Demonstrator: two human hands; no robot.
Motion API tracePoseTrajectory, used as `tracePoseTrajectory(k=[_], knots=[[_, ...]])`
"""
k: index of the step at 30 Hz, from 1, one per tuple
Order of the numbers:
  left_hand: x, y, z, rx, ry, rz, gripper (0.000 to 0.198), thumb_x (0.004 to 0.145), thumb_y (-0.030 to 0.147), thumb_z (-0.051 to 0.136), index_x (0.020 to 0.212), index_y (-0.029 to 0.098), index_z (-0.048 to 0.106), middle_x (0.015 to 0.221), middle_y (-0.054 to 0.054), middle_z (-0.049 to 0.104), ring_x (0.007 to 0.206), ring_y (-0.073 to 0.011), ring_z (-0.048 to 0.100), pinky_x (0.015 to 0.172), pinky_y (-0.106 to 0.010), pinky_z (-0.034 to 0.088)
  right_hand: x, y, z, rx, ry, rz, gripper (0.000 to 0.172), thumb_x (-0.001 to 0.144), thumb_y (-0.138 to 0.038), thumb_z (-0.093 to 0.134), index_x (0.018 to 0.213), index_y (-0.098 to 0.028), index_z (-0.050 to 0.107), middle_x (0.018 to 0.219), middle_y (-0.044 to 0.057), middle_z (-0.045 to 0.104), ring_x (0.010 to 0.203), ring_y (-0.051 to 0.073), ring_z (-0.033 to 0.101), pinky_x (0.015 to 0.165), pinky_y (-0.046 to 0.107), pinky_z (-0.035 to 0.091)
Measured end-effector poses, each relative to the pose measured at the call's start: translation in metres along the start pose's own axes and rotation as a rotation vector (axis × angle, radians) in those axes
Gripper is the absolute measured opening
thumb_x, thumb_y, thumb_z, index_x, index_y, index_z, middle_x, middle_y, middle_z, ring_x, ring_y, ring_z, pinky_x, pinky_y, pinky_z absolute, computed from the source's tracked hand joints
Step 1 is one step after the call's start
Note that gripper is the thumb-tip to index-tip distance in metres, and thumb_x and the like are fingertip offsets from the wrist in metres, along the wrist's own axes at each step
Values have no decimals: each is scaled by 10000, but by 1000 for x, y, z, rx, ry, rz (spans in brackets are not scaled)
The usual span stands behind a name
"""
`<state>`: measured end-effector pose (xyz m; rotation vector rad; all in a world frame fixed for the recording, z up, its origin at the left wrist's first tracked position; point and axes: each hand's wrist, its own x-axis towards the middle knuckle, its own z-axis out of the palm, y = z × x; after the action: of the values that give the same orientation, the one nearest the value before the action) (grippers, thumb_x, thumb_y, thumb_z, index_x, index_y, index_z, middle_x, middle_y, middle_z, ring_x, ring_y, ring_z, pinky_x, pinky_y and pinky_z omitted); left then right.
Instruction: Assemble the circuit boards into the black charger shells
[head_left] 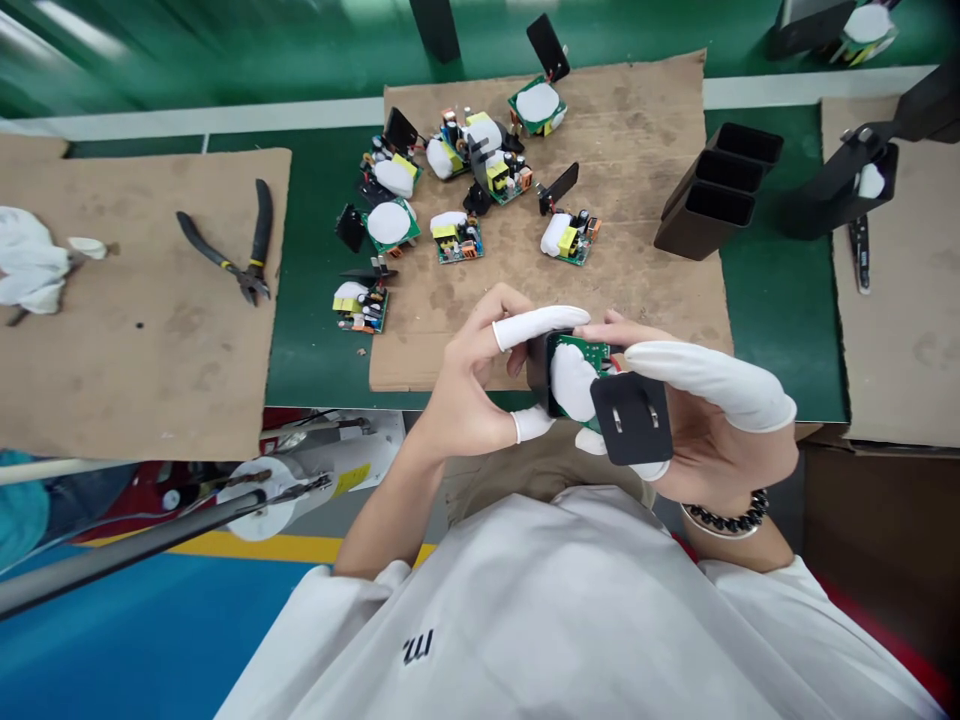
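1. The left hand holds the circuit board at its left edge. Its fingers are clamped on the board, with the capped forefinger across the top and the capped thumb beneath.
2. The right hand grips the same assembly from the right. Its fingers are closed on the black plug plate, with one capped digit lying over the top and others under the plate. A bead bracelet sits on this wrist.
3. The circuit board is green and carries a white pad. It is held in the air in front of the person's chest, just off the near edge of the worktop. The plug plate is in front of the board, with its two flat prongs facing the camera.
4. A cardboard sheet lies on the worktop beyond the hands. A loose group of similar boards is spread over its far left part.
5. Three black housings lie side by side at the right edge of this sheet, with their openings facing up.
6. A second cardboard sheet lies to the left. On it are pliers, with the handles spread, and a white cloth at the far left.
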<state>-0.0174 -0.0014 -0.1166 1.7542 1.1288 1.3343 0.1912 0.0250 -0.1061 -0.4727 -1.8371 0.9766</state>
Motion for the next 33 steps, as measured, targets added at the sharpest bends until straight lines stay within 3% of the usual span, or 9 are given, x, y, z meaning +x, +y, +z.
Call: tracePoseTrajectory(k=[5,10,17,22,25,28,31,33], knots=[[-1,-7,1,-25,-17,20,552,747,336,837,1284,261,733,936,-24,528,748,-135,500,592,-262,428,3,-2,-5,-18,-62,-14,669,786,-66,794,1397,-279,625,1362,35,747,1306,276,700,1189,459,564],[-4,-15,1,-39,-14,-5,566,741,393,862,1288,310,739,949,-34,545,750,-153,511,604,-290,450,-1,-2,-4,-93,-65,26,609,853,-96,714,1403,-321,579,1376,7,734,1326,257,688,1203,495,531],[-5,-20,3,-11,-9,-64,593,704,462,883,1258,301,746,940,-29,529,716,-134,484,591,-277,457,-10,1,0,-158,-20,58,668,856,-72,714,1443,-343,547,1419,-24,702,1329,232,684,1114,429,603],[-6,-20,6,-51,-8,-90,587,696,386,898,1257,303,748,946,-21,525,707,-121,477,571,-256,442,-13,4,2,-194,-21,66,664,850,-61,689,1445,-319,549,1414,-32,705,1325,210,686,1144,394,577],[-6,-23,8,-75,-13,-93,596,686,391,919,1249,295,748,948,-21,525,719,-124,478,583,-254,447,-8,6,5,-226,-15,32,575,869,-80,701,1397,-270,575,1398,23,717,1349,225,670,1179,411,551],[-6,-27,11,-62,-22,-147,621,639,473,954,1184,252,758,932,-22,522,740,-134,489,629,-269,479,0,8,3,-330,-77,118,472,898,-155,713,1350,-257,620,1435,68,691,1448,285,585,1199,478,530],[-7,-29,14,-108,-14,-210,655,617,484,971,1180,232,750,929,-14,505,716,-121,498,652,-275,492,5,9,-4,-217,-178,223,612,886,-276,788,1454,-262,561,1502,87,639,1491,320,534,1189,517,533],[-7,-27,16,-134,-10,-227,658,651,445,957,1233,243,727,943,-10,507,704,-113,508,684,-286,512,6,7,-9,-109,-134,204,783,850,-338,845,1539,-261,481,1573,110,572,1496,334,522,1182,531,537]])
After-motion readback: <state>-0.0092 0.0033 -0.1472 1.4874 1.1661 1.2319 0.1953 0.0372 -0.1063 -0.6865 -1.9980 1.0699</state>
